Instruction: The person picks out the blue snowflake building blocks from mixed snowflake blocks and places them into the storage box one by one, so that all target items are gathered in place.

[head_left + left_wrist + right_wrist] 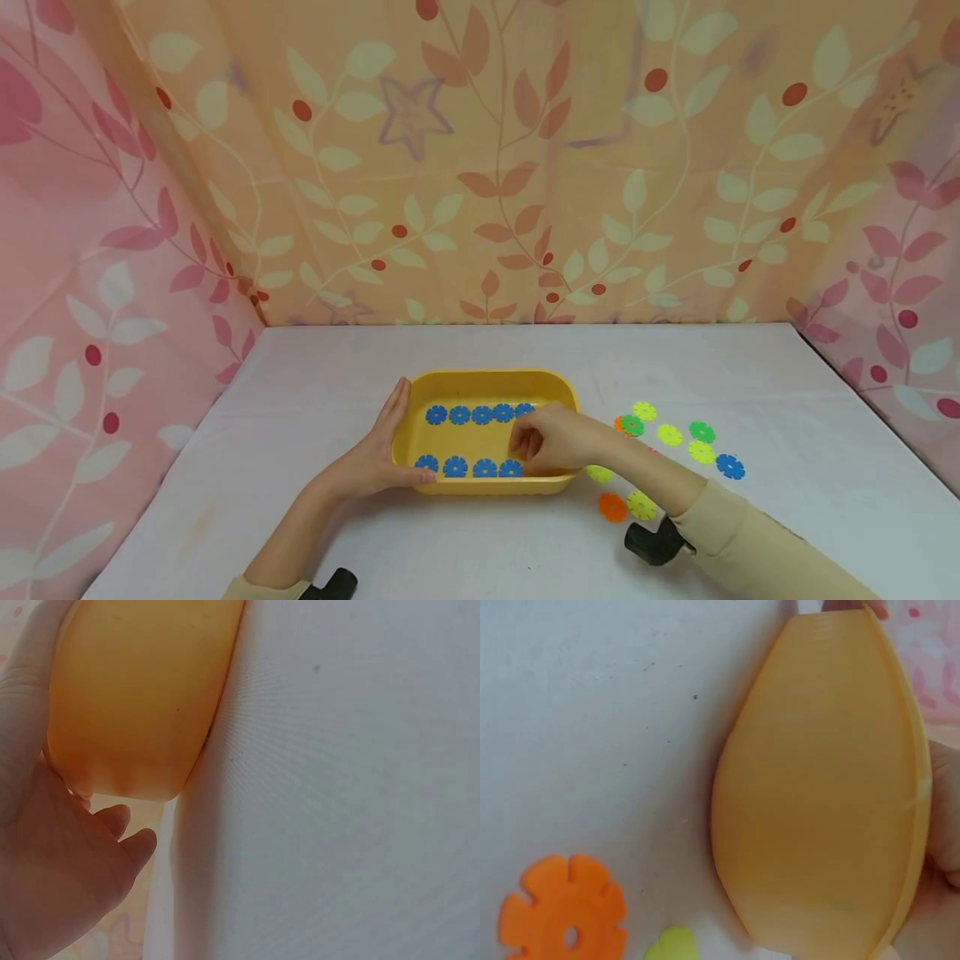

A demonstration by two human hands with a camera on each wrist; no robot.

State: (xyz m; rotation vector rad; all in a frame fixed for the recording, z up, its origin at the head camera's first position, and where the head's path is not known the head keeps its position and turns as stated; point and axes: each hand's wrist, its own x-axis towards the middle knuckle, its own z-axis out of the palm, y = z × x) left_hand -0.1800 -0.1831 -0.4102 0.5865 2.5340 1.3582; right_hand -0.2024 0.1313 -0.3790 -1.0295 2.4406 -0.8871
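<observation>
A yellow plastic basin (pixel 480 485) stands on the white table. Inside it, blue flower-shaped discs (pixel 460 415) lie in a back row, and more blue discs (pixel 454 467) line the front side. My left hand (pixel 375 454) grips the basin's left end, thumb at the front rim and fingers along the outer side. In the left wrist view, that hand (pixel 60 862) is against the basin's wall (pixel 142 697). My right hand (pixel 555 437) reaches inside at the right end of the front row, fingers curled; whether they pinch a disc is hidden. The right wrist view mostly shows the basin's outer wall (pixel 817 787).
Right of the basin lie scattered loose discs: yellow ones (pixel 670 435), green ones (pixel 702 432), a blue one (pixel 730 467) and an orange one (pixel 612 507). Some are partly hidden by the right forearm. A patterned curtain (pixel 495 167) hangs behind the table (pixel 315 358).
</observation>
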